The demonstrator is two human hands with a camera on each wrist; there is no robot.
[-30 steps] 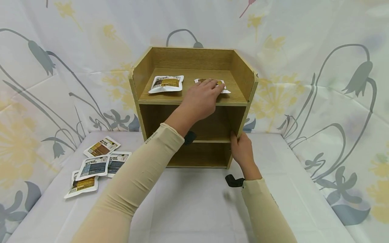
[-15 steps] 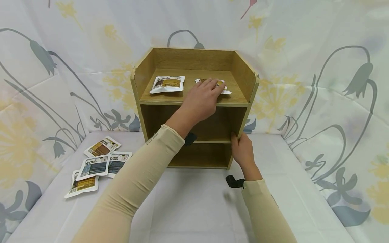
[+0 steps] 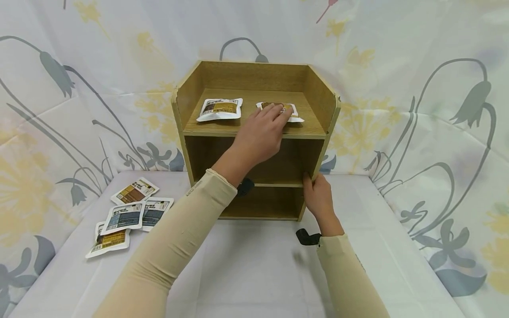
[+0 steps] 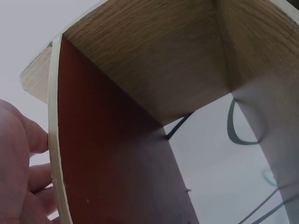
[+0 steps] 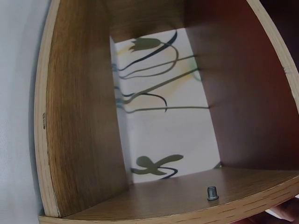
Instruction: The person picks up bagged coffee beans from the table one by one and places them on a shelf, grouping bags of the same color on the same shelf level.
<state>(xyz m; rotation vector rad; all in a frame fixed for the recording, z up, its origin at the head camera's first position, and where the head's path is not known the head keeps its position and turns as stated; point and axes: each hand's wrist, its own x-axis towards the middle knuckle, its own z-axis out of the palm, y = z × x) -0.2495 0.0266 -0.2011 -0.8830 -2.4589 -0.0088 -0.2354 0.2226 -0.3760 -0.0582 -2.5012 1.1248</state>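
A small wooden shelf unit [image 3: 254, 135] stands on the white table against the patterned cloth. On its top board lie two white packets with yellow-brown labels: one at the left [image 3: 220, 109], another packet [image 3: 297, 115] at the right. My left hand [image 3: 260, 132] reaches over the front edge, its fingers resting on the right packet and partly covering it. In the left wrist view, the left hand [image 4: 21, 163] is beside the board's edge; the packet is hidden there. My right hand [image 3: 318, 196] grips the unit's right side panel, thumb in front. Only a bit of that hand [image 5: 286, 211] shows in the right wrist view.
Several more packets lie on the table at the left: a brown-labelled packet [image 3: 135, 191], blue-labelled packets [image 3: 124, 217] and a yellow-labelled packet [image 3: 109, 243]. The shelf compartments have open backs. A metal peg [image 5: 212, 192] sticks out inside one.
My left hand has drawn back very slightly on the right packet, uncovering a little more of it. The right hand stays on the side panel.
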